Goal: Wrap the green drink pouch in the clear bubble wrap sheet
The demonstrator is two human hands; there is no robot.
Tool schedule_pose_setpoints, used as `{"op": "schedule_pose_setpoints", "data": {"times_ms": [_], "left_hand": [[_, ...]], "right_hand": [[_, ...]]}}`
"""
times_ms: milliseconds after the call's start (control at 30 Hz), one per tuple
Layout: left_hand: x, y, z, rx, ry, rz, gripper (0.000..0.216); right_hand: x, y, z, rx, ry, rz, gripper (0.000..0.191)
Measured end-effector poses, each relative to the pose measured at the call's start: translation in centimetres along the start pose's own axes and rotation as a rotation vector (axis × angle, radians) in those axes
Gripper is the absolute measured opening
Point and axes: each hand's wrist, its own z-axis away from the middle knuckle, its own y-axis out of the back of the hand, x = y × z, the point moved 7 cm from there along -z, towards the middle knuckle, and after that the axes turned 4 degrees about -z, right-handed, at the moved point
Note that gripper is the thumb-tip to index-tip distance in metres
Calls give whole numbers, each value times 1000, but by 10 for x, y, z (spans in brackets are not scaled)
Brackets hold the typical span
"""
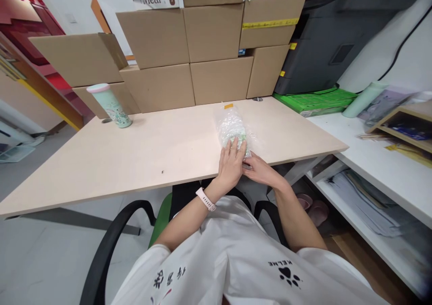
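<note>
A bundle in clear bubble wrap (230, 121) lies on the pale wooden table near its front edge. Something with green and pale patches shows through the plastic, but its kind is hard to make out. My left hand (231, 163), a pale pink band on its wrist, rests palm down on the bundle's near part with the fingers stretched out. At the near end, my right hand (258, 170) has its fingers curled and closed on the wrap's edge; its fingertips are partly hidden. An orange strip (228, 106) sits on the wrap's far end.
A mint tumbler with a pink lid (110, 106) stands at the table's back left. Cardboard boxes (162, 88) are stacked along the back. To the right are a dark printer-like machine (324, 48), a green package (313, 101) and a white shelf (371, 161).
</note>
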Motion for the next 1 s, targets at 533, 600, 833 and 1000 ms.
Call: {"op": "schedule_pose_setpoints", "data": {"times_ms": [533,600,833,1000], "left_hand": [[-8,9,10,-59,-33,-199,53],[-5,15,11,-82,-38,-232,52],[6,14,-15,-114,-84,-313,42],[-2,5,-21,-119,-163,-252,30]], "right_hand": [[-9,8,4,157,48,95,18],[-16,5,6,140,59,27,14],[-3,7,10,67,-12,-47,21],[-9,11,13,64,48,-206,29]]}}
